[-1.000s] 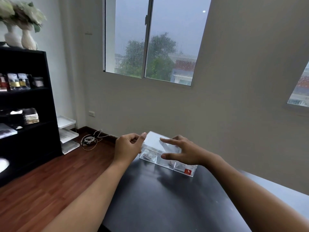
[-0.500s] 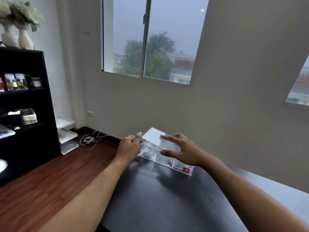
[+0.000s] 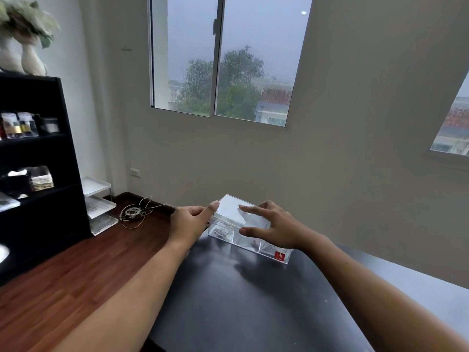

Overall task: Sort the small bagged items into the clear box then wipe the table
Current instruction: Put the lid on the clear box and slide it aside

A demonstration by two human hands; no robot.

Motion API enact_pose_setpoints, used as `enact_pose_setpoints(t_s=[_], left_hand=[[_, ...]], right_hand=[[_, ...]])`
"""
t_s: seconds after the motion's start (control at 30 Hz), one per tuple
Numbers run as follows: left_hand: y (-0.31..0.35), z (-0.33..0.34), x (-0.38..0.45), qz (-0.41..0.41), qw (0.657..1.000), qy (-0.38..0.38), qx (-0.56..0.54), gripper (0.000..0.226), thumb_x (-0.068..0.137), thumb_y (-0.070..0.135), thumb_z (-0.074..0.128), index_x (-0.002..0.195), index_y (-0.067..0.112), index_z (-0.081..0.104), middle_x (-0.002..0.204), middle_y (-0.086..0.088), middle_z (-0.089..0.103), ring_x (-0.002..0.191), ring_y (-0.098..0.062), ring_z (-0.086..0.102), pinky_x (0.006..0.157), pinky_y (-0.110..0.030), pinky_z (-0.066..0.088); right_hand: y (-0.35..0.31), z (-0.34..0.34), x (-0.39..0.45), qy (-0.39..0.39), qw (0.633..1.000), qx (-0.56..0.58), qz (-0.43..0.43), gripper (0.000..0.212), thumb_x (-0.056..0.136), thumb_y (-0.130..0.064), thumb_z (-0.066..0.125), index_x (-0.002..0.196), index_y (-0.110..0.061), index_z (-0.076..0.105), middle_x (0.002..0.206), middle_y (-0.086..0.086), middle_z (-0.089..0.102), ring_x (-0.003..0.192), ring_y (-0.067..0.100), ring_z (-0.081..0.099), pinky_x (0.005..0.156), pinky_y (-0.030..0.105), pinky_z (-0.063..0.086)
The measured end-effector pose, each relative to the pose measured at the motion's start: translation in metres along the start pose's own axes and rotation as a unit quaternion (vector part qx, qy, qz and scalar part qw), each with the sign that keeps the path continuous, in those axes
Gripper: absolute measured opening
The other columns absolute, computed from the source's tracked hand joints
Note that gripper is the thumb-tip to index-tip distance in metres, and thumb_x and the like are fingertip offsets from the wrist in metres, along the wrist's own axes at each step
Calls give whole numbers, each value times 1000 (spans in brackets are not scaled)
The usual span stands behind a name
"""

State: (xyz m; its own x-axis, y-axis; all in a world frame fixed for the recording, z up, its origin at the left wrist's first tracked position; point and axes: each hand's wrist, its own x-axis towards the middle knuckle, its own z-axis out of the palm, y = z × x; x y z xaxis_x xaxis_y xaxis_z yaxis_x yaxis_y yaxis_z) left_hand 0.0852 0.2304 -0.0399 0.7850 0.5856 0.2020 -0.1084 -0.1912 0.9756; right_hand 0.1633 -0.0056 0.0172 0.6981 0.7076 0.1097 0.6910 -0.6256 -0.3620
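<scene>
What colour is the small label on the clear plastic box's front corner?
Red with a white mark, on the clear plastic box, label; head view.

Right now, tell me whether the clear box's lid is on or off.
On. The lid lies across the top of the clear box, with the right hand spread over it and the left hand at its end.

Bagged items (image 3: 223, 232) in clear box (image 3: 250, 241) too blurry to ID

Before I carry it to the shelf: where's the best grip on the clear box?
Probably the two short end walls of the clear box, one hand from each side, low down. The lid looks tilted, perhaps loose, so lifting by it seems unreliable. The left hand already sits at the left end.
</scene>
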Motion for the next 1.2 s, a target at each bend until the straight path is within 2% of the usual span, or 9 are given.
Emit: enact_pose_setpoints(t_s=[0.1,0.23,0.33,0.47,0.63,0.93,1.0,1.13,1.2], left_hand=[[-1,1,3,-3,1000,12,0,48,70,64,84,67,16,81,68,-10,79,65,-22,73,80,-45,63],[3,3,-1,-10,999,30,-26,44,74,50,90,66,8,78,68,-12,78,60,-21,74,70,-34,61],[3,3,-2,-16,998,36,-42,43,73,48,91,69,6,78,70,-14,79,66,-29,80,71,-36,63],[5,4,-2,-26,996,43,-70,40,72,40,94,71,3,79,74,-19,79,66,-28,78,65,-30,62],[1,1,1,-52,993,31,-100,37,70,28,97,80,-1,77,82,-23,80,70,-28,74,80,-45,66],[4,2,-1,-51,994,19,-97,21,80,20,90,85,3,79,85,-23,80,75,-33,75,85,-50,65],[2,2,0,-46,995,21,-82,16,82,20,88,86,5,81,84,-20,80,82,-38,79,85,-51,65],[0,1,-1,-40,997,18,-66,16,77,25,86,83,11,82,81,-15,81,75,-29,77,84,-53,65],[-1,1,0,-33,998,19,-54,21,72,33,83,81,13,83,79,-11,81,80,-32,80,84,-52,65]], right_hand=[[0,0,0,-4,1000,-2,0,70,78,-86,55,143,-68,35,137,-8,46,132,17,45,115,45,36],[1,1,0,-3,1000,4,3,70,77,-87,55,142,-69,35,134,-10,46,131,17,45,115,44,36],[1,1,1,1,1000,13,3,71,75,-88,56,141,-70,36,133,-11,46,130,16,46,115,44,36],[2,1,1,0,1000,16,4,72,75,-88,57,141,-69,37,132,-11,47,130,16,46,116,44,36],[1,2,1,-12,1000,2,10,74,70,-92,54,139,-73,34,135,-11,47,129,18,47,115,45,37],[2,1,3,-28,1000,9,9,74,70,-90,58,138,-73,36,137,-11,45,128,17,49,115,41,37],[3,-1,5,-36,999,12,7,74,69,-91,59,138,-73,36,138,-12,44,128,17,49,115,40,37],[2,-5,9,-56,998,19,0,70,75,-82,65,140,-66,44,136,-12,46,123,13,51,108,30,38],[2,-6,10,-54,998,18,-3,70,75,-81,66,140,-64,45,136,-12,47,122,12,52,107,29,39]])
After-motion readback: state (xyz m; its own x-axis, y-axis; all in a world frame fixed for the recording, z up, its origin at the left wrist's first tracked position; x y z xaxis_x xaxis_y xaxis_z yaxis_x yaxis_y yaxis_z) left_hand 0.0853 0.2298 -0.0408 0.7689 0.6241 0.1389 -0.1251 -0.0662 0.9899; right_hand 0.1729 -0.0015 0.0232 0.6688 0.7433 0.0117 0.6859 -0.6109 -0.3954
